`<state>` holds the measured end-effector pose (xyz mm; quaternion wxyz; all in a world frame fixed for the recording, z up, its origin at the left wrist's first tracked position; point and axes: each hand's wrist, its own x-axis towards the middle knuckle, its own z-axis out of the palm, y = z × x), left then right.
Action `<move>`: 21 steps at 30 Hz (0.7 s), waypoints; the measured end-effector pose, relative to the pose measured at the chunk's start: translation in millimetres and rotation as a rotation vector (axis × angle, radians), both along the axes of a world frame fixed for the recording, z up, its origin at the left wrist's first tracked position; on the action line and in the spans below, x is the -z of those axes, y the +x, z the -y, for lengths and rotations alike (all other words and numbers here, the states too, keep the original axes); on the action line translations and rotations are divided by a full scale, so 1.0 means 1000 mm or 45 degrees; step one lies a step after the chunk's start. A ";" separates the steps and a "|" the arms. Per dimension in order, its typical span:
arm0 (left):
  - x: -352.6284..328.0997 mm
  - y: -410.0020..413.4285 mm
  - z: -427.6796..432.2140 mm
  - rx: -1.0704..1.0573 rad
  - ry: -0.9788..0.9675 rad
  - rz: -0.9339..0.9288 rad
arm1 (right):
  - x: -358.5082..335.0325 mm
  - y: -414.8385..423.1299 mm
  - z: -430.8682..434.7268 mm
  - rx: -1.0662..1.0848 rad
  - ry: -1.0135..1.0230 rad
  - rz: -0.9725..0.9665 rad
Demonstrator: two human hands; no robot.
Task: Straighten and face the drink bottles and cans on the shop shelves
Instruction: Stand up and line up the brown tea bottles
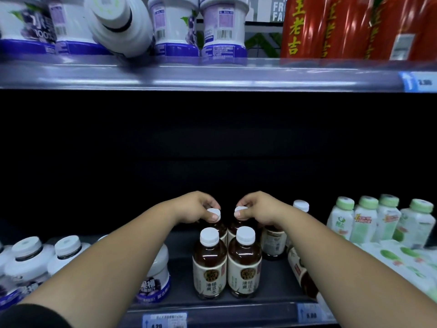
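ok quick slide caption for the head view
Left hand and right hand each grip the white cap of a back-row brown tea bottle on the lower shelf.

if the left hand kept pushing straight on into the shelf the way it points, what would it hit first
Probably nothing soon. The left hand grips the cap of a rear brown bottle, and beyond it the lower shelf recedes into darkness with no bottle visible. Depth there is too dark to judge, so something could be hidden.
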<state>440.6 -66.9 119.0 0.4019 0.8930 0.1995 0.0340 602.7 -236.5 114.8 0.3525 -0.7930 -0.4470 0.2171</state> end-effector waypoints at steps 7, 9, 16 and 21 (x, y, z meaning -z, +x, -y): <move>-0.006 -0.005 0.006 0.058 0.059 -0.068 | 0.002 -0.004 0.004 -0.014 -0.033 0.005; -0.007 -0.006 0.007 0.062 0.080 -0.075 | 0.004 -0.005 0.006 -0.007 -0.018 -0.003; 0.006 -0.010 0.011 -0.014 0.075 0.049 | 0.011 -0.017 0.016 0.058 0.137 -0.085; 0.019 -0.017 0.029 -0.122 -0.067 0.203 | 0.036 -0.042 0.040 0.215 0.501 -0.506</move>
